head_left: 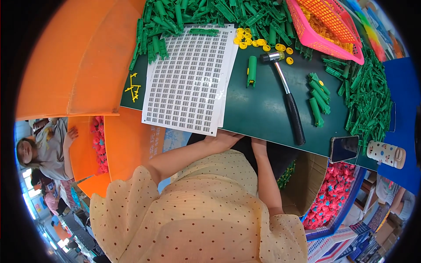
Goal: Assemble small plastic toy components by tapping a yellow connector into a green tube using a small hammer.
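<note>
My left hand [224, 140] is low at the table's front edge, just below the sheet of small printed labels [186, 79]. Beside it, my right hand [258, 147] reaches in under the same edge. The tabletop hides the fingers of both, so whatever they may hold is out of sight. On the green table [258, 109] a green plastic tube-shaped part [251, 70] stands alone. To its right lies a hammer [287, 94] with a black handle and metal shaft. Small yellow round caps [262, 42] are scattered behind these.
Green plastic parts heap up at the back [254, 15] and right [370, 92]. A pink basket [326, 41] holds yellow pieces. A phone [344, 149] and a patterned cup [386, 154] sit at the right edge. Orange panels [74, 57] flank the left; another person [52, 149] is beyond.
</note>
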`<state>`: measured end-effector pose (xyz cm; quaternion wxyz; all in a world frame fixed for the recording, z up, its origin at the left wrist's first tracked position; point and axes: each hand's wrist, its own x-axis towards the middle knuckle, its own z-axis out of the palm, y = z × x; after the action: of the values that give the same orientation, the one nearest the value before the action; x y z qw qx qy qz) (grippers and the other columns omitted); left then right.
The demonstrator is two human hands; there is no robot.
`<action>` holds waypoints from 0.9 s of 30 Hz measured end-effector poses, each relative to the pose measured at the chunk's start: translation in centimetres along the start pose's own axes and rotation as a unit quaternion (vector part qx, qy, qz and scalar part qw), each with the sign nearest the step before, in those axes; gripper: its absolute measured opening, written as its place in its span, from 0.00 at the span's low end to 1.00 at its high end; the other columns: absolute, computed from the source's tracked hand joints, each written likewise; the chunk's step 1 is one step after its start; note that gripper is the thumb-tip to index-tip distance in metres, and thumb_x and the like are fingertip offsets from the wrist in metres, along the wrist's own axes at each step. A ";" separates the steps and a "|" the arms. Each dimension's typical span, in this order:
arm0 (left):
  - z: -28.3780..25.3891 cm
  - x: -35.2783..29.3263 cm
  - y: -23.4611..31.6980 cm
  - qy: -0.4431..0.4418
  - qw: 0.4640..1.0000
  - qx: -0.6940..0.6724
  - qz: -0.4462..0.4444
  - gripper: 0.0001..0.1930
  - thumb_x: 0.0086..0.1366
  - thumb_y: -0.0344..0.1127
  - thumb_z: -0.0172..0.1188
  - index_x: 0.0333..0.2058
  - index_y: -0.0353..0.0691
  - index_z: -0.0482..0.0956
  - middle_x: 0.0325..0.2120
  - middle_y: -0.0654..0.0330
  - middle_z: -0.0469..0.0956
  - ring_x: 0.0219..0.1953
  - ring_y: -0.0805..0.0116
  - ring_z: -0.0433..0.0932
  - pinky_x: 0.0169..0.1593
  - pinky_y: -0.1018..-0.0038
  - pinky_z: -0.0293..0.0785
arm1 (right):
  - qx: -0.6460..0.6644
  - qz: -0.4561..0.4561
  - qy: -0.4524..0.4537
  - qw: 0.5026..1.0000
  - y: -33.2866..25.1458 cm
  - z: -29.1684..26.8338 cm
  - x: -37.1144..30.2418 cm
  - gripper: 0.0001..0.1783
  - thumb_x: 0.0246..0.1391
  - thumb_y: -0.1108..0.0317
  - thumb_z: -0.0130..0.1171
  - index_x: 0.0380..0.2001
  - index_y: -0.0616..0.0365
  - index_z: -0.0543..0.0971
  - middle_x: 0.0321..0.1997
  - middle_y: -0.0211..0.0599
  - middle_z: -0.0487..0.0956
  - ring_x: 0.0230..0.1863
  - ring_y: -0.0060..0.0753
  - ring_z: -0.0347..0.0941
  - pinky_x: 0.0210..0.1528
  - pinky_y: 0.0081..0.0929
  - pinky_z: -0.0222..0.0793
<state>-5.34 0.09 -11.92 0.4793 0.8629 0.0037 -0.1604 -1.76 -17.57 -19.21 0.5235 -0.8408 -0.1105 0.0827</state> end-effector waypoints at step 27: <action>0.5 0.2 -0.8 -0.027 0.998 0.043 0.038 0.24 0.70 0.55 0.43 0.59 0.52 0.70 0.60 0.57 0.68 0.60 0.53 0.66 0.62 0.60 0.60 | 0.037 0.113 -0.130 0.984 -0.4 -1.0 -0.2 0.31 0.66 0.54 0.47 0.65 0.62 0.60 0.69 0.48 0.59 0.69 0.44 0.53 0.69 0.36 0.49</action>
<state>-5.46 0.02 -12.85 0.4477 0.8775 -0.0487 -0.1651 -1.77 -18.30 -18.42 0.5229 -0.8098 -0.0787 0.2542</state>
